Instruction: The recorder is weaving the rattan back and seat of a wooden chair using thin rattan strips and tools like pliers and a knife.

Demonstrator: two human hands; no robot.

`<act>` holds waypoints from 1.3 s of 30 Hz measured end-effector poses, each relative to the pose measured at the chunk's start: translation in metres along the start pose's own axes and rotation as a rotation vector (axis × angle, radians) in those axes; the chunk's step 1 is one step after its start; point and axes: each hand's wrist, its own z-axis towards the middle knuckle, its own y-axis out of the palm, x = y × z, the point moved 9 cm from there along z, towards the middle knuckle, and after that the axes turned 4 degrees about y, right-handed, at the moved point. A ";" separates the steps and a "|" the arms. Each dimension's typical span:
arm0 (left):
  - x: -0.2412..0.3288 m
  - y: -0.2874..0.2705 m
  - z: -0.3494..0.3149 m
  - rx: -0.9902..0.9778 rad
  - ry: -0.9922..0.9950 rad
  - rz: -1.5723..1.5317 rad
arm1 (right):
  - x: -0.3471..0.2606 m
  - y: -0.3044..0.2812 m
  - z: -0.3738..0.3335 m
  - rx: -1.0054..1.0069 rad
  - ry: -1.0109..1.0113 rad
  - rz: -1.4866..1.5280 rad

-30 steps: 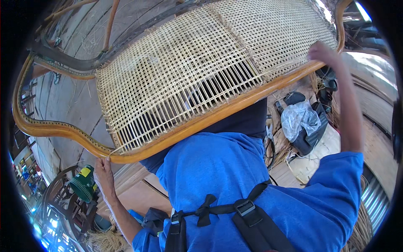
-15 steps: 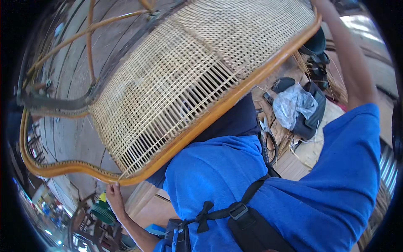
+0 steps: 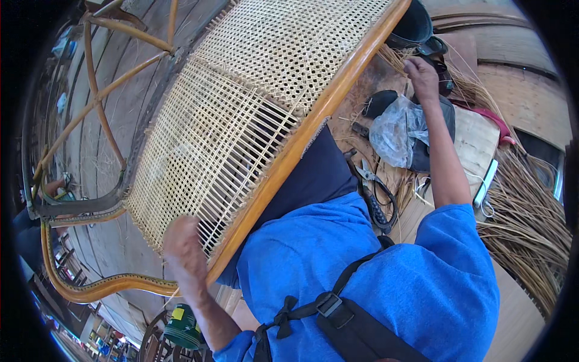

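Observation:
A cane chair panel [image 3: 199, 127] lies across my lap, woven in pale strips inside a curved, glossy wooden frame [image 3: 265, 211]. Along the near rail, part of the weave is loose, with dark gaps between parallel strands. My left hand [image 3: 186, 253] hovers over the panel's lower left corner, next to that gap; motion smears its fingers. A thin pale strand [image 3: 173, 295] shows below the rail beside it. My right hand [image 3: 423, 79] is raised to the right of the frame, its fingers closed. Whatever it holds, if anything, is too small to make out.
On the floor at right lie pruning shears [image 3: 375, 181], a crumpled clear plastic bag [image 3: 391, 134] and a big bundle of cane strands [image 3: 522, 211]. A dark bucket [image 3: 411, 27] stands at the far right. A green container [image 3: 183, 329] sits at lower left.
My right hand has come back from beyond the frame's far end to the right of it. My left hand has left the corner rail and moved up over the weave. The panel has shifted and turned.

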 end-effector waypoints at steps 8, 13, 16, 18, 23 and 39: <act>0.114 0.101 0.053 -0.288 0.251 0.003 | 0.030 0.043 0.019 0.073 -0.113 -0.526; 0.101 0.117 0.045 -0.345 0.151 -0.099 | 0.043 0.020 0.015 -0.226 0.122 0.054; 0.088 0.115 0.044 -0.290 0.073 -0.160 | 0.068 0.029 0.007 -0.345 0.234 0.341; 0.091 0.116 0.047 -0.291 0.059 -0.172 | 0.076 0.027 0.002 -0.348 0.247 0.375; 0.095 0.122 0.050 -0.332 0.068 -0.062 | 0.062 0.020 -0.008 -0.301 0.225 0.364; 0.091 0.124 0.046 -0.249 0.119 -0.031 | 0.049 0.017 0.015 -0.037 0.043 -0.297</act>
